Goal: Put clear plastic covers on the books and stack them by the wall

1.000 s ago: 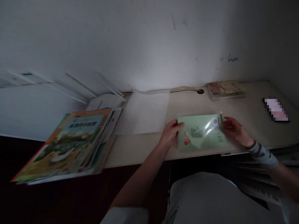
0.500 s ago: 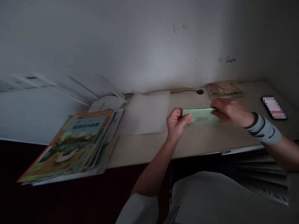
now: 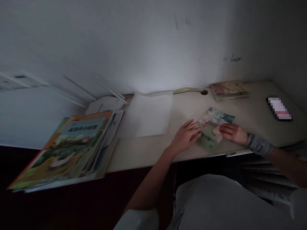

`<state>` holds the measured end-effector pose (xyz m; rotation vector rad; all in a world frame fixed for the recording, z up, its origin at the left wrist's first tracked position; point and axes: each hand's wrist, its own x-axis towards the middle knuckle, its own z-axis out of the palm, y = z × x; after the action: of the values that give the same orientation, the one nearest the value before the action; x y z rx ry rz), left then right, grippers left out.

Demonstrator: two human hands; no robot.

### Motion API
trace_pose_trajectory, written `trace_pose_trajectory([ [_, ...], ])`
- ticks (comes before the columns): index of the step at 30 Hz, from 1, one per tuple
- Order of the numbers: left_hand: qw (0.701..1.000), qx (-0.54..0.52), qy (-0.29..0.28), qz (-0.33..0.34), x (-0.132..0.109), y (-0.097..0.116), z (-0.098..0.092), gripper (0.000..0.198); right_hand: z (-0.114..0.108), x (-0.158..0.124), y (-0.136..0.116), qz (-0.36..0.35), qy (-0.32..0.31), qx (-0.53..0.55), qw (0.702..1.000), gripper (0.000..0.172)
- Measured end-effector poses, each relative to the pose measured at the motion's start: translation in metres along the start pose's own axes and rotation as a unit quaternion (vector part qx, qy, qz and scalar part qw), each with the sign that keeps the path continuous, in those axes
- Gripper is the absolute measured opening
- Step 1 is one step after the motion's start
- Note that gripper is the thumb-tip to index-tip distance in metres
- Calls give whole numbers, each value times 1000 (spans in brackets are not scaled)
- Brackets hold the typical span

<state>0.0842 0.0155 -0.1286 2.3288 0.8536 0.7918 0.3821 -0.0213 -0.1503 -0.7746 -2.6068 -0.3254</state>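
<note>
A thin picture book (image 3: 214,126) lies front cover up and turned askew on the pale desk (image 3: 254,118), near its front edge. My left hand (image 3: 186,135) rests flat on the book's left part, fingers stretched out. From the right, my right hand (image 3: 231,132) lies on the book's lower right side with its fingers extended over the cover. A grey band wraps that wrist (image 3: 259,146).
A stack of picture books (image 3: 69,150) overhangs the desk's left end. A white sheet (image 3: 150,115) lies in the middle. Two or three more books (image 3: 229,90) sit at the back right by a cable hole (image 3: 204,92). A phone (image 3: 279,108) lies far right.
The book was held back cover up, lifted and flipped over between both hands. It now lies front cover up on the desk with both hands flat on it.
</note>
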Motion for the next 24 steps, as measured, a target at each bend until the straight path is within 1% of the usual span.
trace_pose_trajectory([
  [1, 999, 9, -32, -7, 0, -4, 4, 21, 2, -5, 3, -1, -15, 3, 1000, 27],
  [2, 998, 18, -52, -17, 0, -9, 8, 23, 2, -8, 7, 1, -32, 5, 999, 27],
  [5, 995, 49, -78, -31, -3, -18, 18, 28, -3, -15, 16, 27, -85, 8, 996, 27],
  [8, 988, 117, -98, -25, -5, -17, 20, 34, -10, -17, 17, 59, -129, 23, 990, 31],
  [10, 977, 178, -118, -21, -6, -9, 19, 36, -13, -14, 13, 75, -137, 40, 987, 33],
  [13, 954, 259, -152, -3, -8, 10, 20, 39, -13, -6, 8, 114, -128, 66, 983, 31],
  [15, 941, 292, -172, 19, -11, 24, 25, 43, -9, 0, 8, 130, -128, 66, 981, 40],
  [18, 933, 296, -196, 59, -18, 38, 31, 51, 1, 8, 14, 122, -143, 52, 981, 63],
  [20, 932, 278, -217, 84, -20, 40, 28, 54, 6, 11, 19, 115, -168, 54, 978, 69],
  [21, 931, 271, -226, 93, -20, 38, 23, 56, 6, 13, 21, 113, -183, 57, 975, 69],
  [24, 927, 273, -239, 93, -17, 23, -1, 62, 2, 18, 22, 99, -227, 77, 966, 60],
])
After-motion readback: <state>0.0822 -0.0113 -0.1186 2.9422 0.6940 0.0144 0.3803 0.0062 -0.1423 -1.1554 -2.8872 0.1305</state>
